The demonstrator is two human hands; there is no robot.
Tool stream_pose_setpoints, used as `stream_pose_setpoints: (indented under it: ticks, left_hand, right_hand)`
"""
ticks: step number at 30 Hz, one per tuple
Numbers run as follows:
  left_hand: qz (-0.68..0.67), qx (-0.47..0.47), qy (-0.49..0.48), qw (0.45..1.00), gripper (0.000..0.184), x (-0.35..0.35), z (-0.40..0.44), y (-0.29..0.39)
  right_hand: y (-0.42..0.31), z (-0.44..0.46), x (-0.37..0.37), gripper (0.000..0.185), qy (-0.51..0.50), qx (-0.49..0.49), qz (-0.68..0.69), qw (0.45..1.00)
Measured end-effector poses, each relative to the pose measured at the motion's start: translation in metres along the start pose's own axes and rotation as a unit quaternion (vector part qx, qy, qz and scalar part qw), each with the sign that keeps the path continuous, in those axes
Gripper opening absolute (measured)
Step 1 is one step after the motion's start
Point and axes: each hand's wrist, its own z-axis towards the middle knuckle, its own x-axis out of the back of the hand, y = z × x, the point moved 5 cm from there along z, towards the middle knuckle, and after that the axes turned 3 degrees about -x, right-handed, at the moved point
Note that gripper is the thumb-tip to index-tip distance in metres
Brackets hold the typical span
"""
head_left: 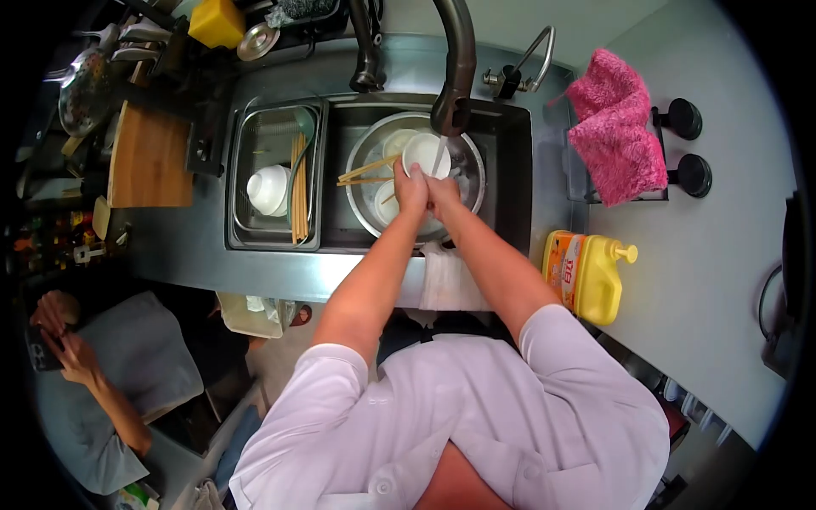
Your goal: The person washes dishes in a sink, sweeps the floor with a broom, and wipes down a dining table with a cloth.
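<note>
A white bowl (424, 151) is held under the tap (452, 110), with water running into it. My left hand (410, 187) grips its near left side, and my right hand (443, 194) is closed at its near right side. Beneath them a large metal basin (478, 183) stands in the dark sink (512, 174). Inside the basin are more white bowls (387, 201) and some wooden chopsticks (361, 180). To the left, a drain tray (246, 229) holds white bowls (269, 189), several chopsticks (299, 200) and a green ladle (304, 121).
A yellow detergent jug (599, 280) stands right of the sink, below a pink cloth (616, 127). A white towel (450, 280) hangs over the front edge. A wooden board (150, 157) is at left. Another person (127, 365) sits at lower left with a phone.
</note>
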Motion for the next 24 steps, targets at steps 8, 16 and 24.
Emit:
stream_pose_setpoints:
  ticks: [8, 16, 24]
  left_hand:
    - [0.021, 0.208, -0.137, 0.968, 0.038, -0.001, 0.02, -0.002]
    - [0.382, -0.462, -0.208, 0.773, 0.077, -0.019, -0.035, 0.139]
    - [0.351, -0.237, -0.27, 0.865, 0.06, 0.024, -0.052, 0.091]
  right_hand:
    - [-0.115, -0.029, 0.023, 0.037, -0.044, 0.328, -0.5, 0.8]
    - [-0.143, -0.124, 0.033, 0.045, 0.068, 0.612, -0.531, 0.582]
    - [-0.068, -0.104, 0.05, 0.067, -0.014, 0.506, -0.407, 0.76]
